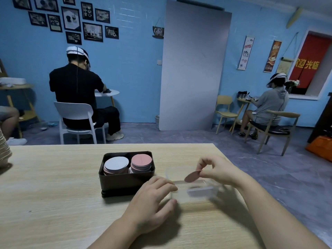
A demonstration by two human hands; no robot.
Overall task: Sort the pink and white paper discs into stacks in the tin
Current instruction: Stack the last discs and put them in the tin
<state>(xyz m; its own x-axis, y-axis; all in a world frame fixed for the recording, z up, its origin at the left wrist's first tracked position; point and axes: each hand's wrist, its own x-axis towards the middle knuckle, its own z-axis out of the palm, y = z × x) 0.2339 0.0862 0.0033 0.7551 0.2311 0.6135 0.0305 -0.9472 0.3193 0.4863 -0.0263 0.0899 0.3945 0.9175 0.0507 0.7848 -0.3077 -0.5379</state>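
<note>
A blue-walled room with other seated people lies behind our pale wooden bench [53, 194]. On it stands the dark tin [125, 182], already holding two stacks side by side. The left stack [116, 163] has a white disc on top, with pink edges showing beneath. The right stack [141, 159] is pink on top, with a sliver of white low at its side. Just right of the tin sits a clear box [183, 194]. Our left grip [152, 196] clasps its near corner between fingers and thumb. Our right grip [219, 169] pinches a single pink disc [192, 176] by its edge, held above the box and not yet in the tin. A blurred pale heap [200, 192] lies in the box, probably more discs. We judge the sorting well along but unfinished: this disc, whatever is in the box, and possibly the mixed colours in the stacks are left.
</note>
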